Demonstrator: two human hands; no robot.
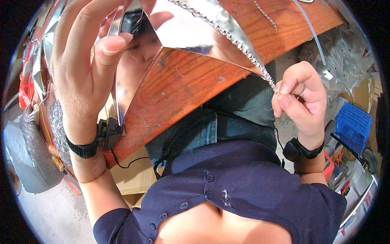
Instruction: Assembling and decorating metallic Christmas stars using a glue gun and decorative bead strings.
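Fingers (286, 84) of the right hand (308, 97) are closed in a pinch at the loose end of a silver trim (239, 45). Up and to the left of them, a star-like ornament (187, 32) is seen, mirror-bright, folded into sharp ridges and long points; a person is reflected in it. Its right-hand point is shown just short of the pinched fingertips, and the bumpy, twisted trim is stretched along that ridge down to them. No gap can be made out between right thumb and forefinger.

The left hand (79, 77) is raised beside the ornament, with its fingers loosely curved and its thumb set apart from them. Their tips are partly cut off above, so whether anything is gripped there cannot be told. Below the ornament, between the two hands, a wooden table (178, 81) is seen. A short strand (267, 18) is laid on it, above the right fingers
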